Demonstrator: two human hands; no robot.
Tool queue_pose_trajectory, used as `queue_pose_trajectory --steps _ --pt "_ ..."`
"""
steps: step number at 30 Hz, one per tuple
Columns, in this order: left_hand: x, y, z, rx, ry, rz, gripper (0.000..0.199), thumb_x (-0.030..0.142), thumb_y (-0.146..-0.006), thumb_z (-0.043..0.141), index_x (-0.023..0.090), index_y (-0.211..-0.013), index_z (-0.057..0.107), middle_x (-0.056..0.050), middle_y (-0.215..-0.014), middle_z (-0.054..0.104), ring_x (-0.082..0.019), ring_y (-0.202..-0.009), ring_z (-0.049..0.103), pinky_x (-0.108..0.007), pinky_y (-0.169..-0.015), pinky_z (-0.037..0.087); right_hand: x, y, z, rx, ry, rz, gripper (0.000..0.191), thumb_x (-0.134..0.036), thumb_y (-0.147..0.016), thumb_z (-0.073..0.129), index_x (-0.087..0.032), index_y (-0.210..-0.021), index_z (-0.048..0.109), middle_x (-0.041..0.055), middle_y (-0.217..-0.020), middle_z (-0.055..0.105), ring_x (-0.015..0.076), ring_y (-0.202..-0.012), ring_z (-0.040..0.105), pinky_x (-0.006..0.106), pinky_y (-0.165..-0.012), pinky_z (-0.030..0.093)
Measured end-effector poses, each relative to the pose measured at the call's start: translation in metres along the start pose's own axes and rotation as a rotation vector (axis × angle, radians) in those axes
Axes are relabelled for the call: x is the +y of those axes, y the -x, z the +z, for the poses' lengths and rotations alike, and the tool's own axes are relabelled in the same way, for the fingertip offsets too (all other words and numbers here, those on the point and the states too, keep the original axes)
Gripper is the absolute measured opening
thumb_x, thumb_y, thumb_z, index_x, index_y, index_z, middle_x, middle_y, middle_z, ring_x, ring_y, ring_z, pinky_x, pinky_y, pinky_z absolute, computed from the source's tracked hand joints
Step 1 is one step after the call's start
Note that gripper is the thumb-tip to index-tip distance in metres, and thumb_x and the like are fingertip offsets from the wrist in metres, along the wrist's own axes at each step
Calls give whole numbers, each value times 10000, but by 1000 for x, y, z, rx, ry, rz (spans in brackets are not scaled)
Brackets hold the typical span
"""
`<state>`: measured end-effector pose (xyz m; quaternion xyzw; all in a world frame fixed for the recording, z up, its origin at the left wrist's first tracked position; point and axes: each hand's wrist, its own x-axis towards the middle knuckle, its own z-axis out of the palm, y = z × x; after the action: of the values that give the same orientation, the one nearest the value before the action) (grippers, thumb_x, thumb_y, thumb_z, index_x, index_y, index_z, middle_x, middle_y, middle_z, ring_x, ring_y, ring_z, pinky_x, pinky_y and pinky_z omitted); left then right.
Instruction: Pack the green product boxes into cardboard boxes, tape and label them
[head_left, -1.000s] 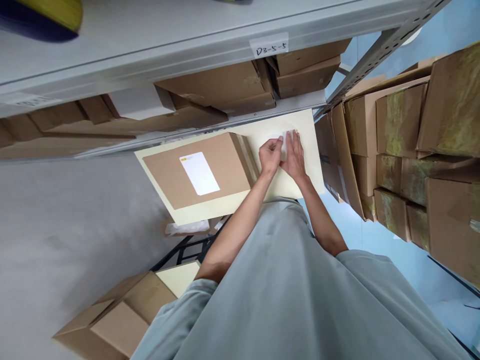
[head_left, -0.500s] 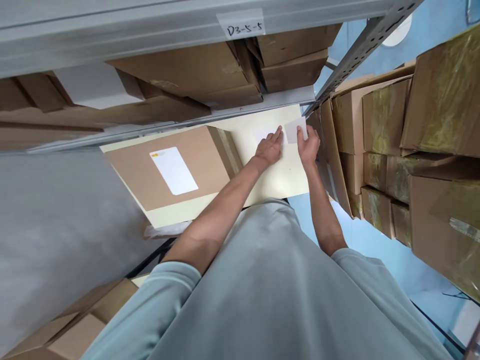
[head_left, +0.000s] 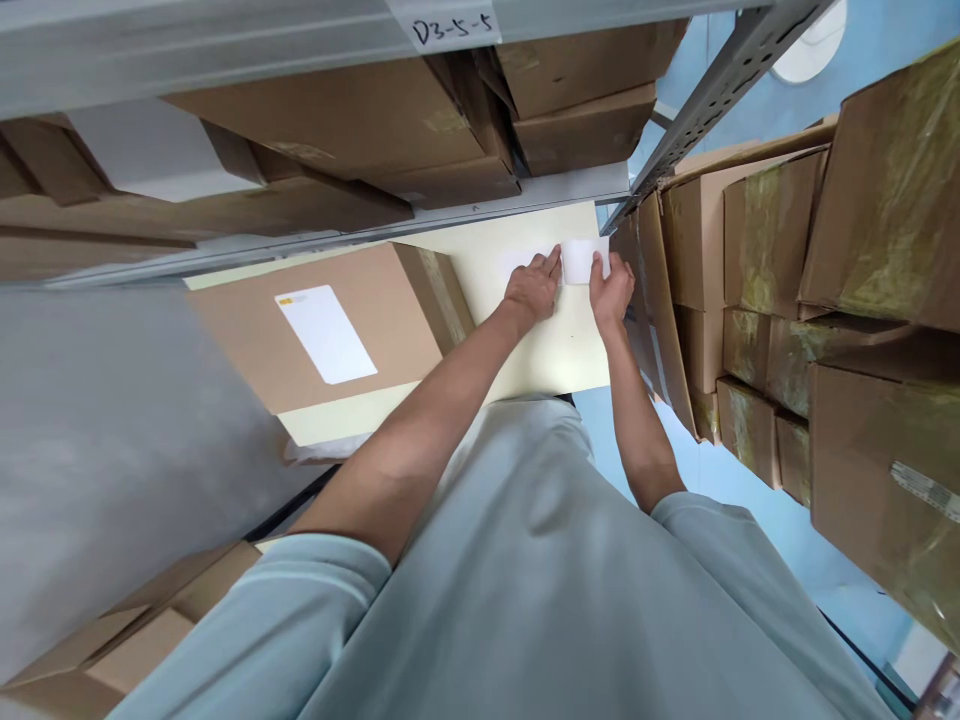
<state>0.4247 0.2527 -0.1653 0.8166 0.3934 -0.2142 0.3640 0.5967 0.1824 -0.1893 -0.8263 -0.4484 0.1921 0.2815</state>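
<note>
The white paper (head_left: 581,262) lies between the two hands, over the far right end of the worktop (head_left: 536,360). If the right hand (head_left: 611,282) pulls while the left hand (head_left: 536,285) bears down, it could crease or tear; if the left fingers let up, it could slip askew. The carton stack (head_left: 776,290) rises just right of the right hand, so an outward swing might knock it. The cardboard box (head_left: 394,330) sits left of the left hand, near that forearm, and a careless elbow could nudge it.

The left hand reaches across, palm down, fingers extended and the tips at the paper's left edge, grasping nothing visible. The right hand is narrow, thumb and fingers pinching the right edge. Whether the paper is one piece or layered, I can't make out.
</note>
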Motion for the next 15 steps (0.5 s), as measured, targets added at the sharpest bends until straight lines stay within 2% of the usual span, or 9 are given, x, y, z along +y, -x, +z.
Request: queue_pose_trajectory --steps 4,7,12,15 --pt "-2 -5 6 31 101 4 1022 483 -929 704 145 -1810 311 -143 -1929 139 -481 -1679 279 -594 -1266 442 17 13 -8 6 15 70 561 -613 -1182 372 -210 -953 689 119 -963 779 312 -1136 779 583 -1224 516" --pt "0 -5 7 34 98 -3 1062 487 -893 729 137 -1806 315 -149 -1928 140 -482 -1679 276 -601 -1262 446 28 33 -19 19 39 177 541 -586 -1177 374 -201 -948 677 142 -960 783 326 -1082 790 561 -1133 571" --pt "2 -4 2 14 118 -30 1092 513 -841 785 121 -1777 380 -154 -1924 150 -492 -1685 274 -602 -1284 447 32 71 -42 182 27 265 581 -653 -1157 366 -216 -917 664 110 -868 774 307 -901 796 486 -943 645" --pt "5 -6 -1 59 218 -32 1079 601 -804 831 132 -1714 491 -154 -1907 228 -493 -1667 332 -581 -1301 455 22 87 -59 265 14 230 627 -657 -1159 360 -187 -971 731 125 -910 789 308 -924 803 484 -936 651"
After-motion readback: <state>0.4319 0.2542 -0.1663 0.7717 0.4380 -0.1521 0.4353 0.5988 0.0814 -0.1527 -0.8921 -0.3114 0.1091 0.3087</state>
